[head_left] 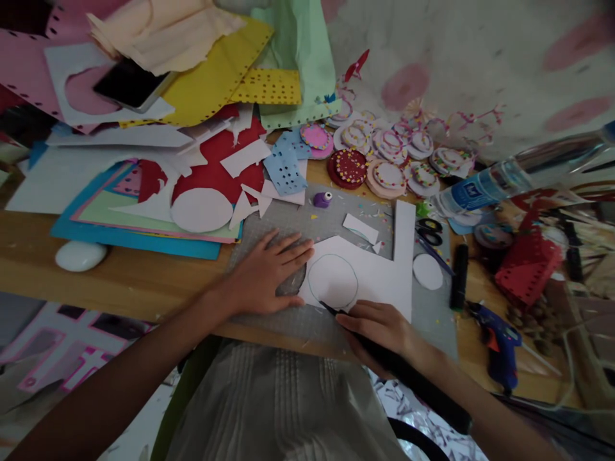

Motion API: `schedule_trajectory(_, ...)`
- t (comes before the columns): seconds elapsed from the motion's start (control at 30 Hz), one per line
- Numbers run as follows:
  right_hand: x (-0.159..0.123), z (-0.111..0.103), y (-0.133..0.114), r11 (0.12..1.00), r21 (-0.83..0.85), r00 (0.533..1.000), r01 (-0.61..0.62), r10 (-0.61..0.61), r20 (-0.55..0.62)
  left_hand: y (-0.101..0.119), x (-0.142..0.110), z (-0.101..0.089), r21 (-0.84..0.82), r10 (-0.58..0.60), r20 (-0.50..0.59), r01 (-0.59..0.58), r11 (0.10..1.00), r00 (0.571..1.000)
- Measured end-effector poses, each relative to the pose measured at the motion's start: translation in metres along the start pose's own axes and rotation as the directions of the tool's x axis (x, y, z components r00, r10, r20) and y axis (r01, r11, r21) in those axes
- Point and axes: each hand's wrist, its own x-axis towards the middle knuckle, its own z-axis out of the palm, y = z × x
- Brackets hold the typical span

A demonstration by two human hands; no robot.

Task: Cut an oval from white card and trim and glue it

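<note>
Right grip (385,324) clasps a black tool (423,386); circle-marked white paper (377,280) lies just ahead, beside the flat, unclenched left grip (269,274).

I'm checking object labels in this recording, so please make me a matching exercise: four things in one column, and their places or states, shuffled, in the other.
1. Left hand
2. Right hand
3. Glue gun
4. Small purple punch

A. On the grey mat, beyond the white sheet
B. Spread, at the white sheet's left edge
C. On the wooden table, right of the mat
D. Holding a long black tool

Pairs: 1-B, 2-D, 3-C, 4-A
</note>
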Motion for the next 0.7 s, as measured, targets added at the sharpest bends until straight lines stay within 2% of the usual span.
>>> schedule_trajectory(0.07,-0.010,-0.004,-0.003,0.999,0.032,0.997,-0.021,0.023,-0.073,0.001,0.000,-0.001,-0.003,-0.006,-0.002,0.006,1.000,1.000)
schedule_trajectory(0.13,-0.020,-0.006,-0.009,0.992,0.035,0.955,-0.121,0.126,-0.267,0.004,0.001,-0.002,-0.008,-0.010,-0.007,0.010,1.000,1.000)
schedule_trajectory(0.17,-0.024,-0.006,-0.013,0.977,0.032,0.898,-0.211,0.207,-0.388,0.006,0.002,-0.002,-0.011,-0.013,-0.014,0.012,1.000,1.000)
schedule_trajectory(0.23,-0.027,-0.002,-0.021,0.919,0.041,0.747,-0.392,0.343,-0.570,0.013,0.003,-0.001,-0.011,-0.025,-0.032,0.025,1.000,0.999)
schedule_trajectory(0.27,-0.026,0.002,-0.024,0.894,0.047,0.699,-0.446,0.380,-0.606,0.016,0.003,-0.001,-0.010,-0.032,-0.039,0.031,0.999,0.999)
schedule_trajectory(0.3,-0.023,0.007,-0.027,0.886,0.050,0.687,-0.461,0.392,-0.611,0.019,0.004,0.000,-0.009,-0.038,-0.046,0.037,0.999,0.998)
schedule_trajectory(0.33,-0.019,0.013,-0.029,0.895,0.047,0.711,-0.444,0.384,-0.589,0.021,0.004,0.001,-0.009,-0.040,-0.050,0.040,0.999,0.998)
schedule_trajectory(0.4,-0.008,0.024,-0.029,0.931,0.035,0.789,-0.365,0.329,-0.518,0.022,0.003,0.002,-0.016,-0.031,-0.050,0.030,0.999,0.998)
schedule_trajectory(0.47,0.002,0.032,-0.028,0.955,0.026,0.835,-0.296,0.273,-0.477,0.020,0.002,0.004,-0.030,-0.017,-0.050,0.016,0.999,0.999)
schedule_trajectory(0.7,0.012,0.034,-0.024,0.973,0.036,0.866,-0.227,0.219,-0.449,0.016,-0.001,0.007,-0.051,-0.001,-0.058,-0.002,0.999,0.998)
